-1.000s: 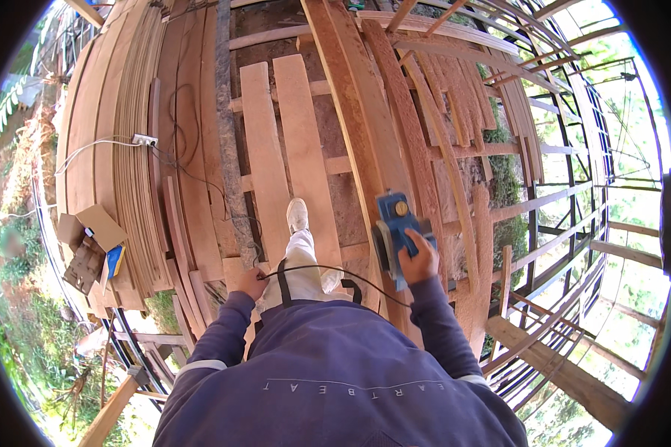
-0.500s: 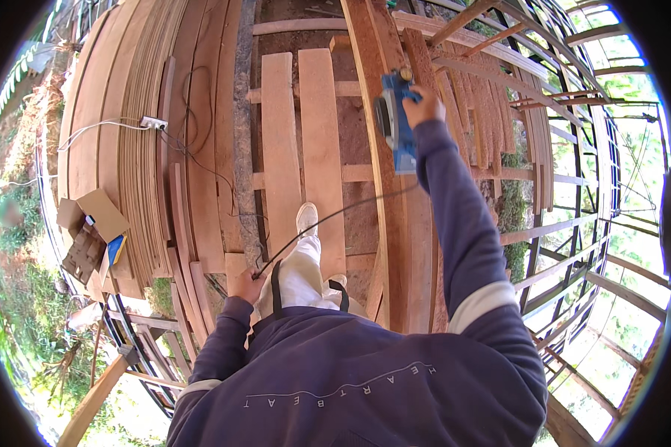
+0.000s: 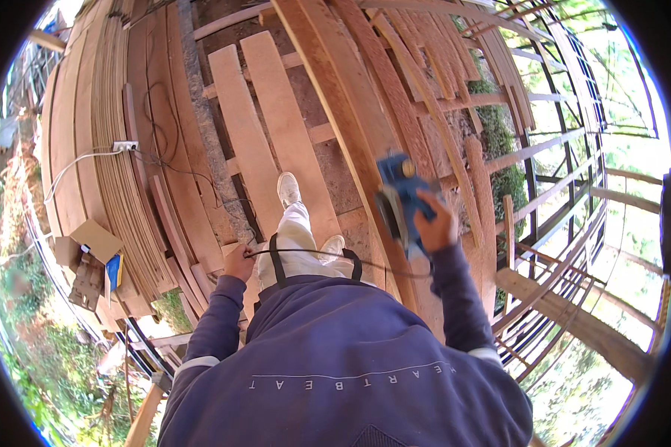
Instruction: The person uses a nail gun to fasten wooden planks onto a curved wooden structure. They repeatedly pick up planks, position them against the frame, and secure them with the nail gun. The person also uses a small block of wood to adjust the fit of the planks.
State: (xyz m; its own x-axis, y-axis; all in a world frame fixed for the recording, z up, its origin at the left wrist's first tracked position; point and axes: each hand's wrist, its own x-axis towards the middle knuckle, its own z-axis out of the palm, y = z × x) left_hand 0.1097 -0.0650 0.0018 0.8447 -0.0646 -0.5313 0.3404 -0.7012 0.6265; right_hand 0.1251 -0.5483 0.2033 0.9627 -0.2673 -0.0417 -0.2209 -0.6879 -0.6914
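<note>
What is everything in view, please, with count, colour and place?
thick beam: one, brown, centre right
planer: one, blue, over that beam
cable: one, black, lower centre
flat boards: two, light brown, underfoot
stacked boards: many, brown, left
power strip: one, white, left
cardboard box: one, brown, lower left
rough boards: several, reddish, right
framework: many bars, dark and pale, far right
greenery: patches, green, both sides
shoes: two, white, centre
trousers: one pair, white, centre
sweatshirt: one, dark blue, bottom
left hand: one, bare, on cable
right hand: one, bare, on planer

the blue planer (image 3: pixel 405 186) is blurred — fingers (image 3: pixel 429 200) hide its handle.
</note>
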